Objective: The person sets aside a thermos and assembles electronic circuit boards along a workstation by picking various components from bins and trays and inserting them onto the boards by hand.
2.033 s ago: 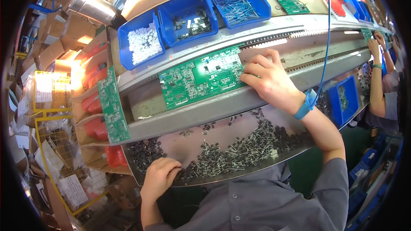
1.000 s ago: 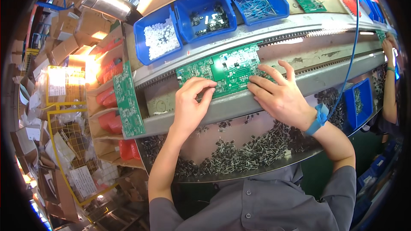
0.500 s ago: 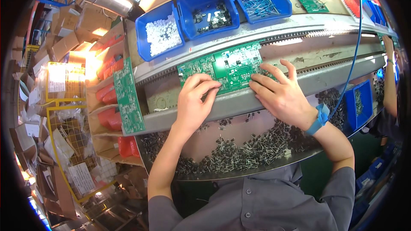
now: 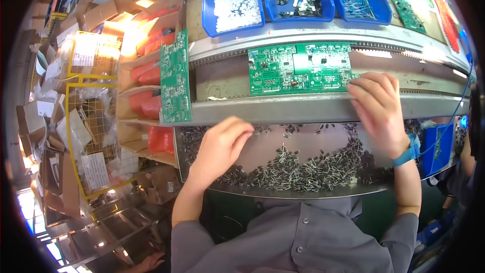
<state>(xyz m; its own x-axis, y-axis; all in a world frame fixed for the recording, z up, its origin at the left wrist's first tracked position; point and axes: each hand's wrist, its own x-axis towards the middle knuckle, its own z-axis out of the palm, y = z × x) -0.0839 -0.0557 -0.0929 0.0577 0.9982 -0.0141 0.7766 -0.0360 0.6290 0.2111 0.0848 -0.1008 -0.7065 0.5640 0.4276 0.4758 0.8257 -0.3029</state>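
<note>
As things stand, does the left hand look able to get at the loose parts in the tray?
Probably yes: the left hand appears over the left side of the tray, with nothing visible between it and the loose parts.

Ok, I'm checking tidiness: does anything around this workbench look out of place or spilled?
The open brown cardboard boxes at far left look untidy: they lie tilted and jumbled, unlike the neatly lined-up blue plastic bins. The black components with silver leads lie heaped, but inside the shallow metal tray, so nothing looks spilled there.
</note>
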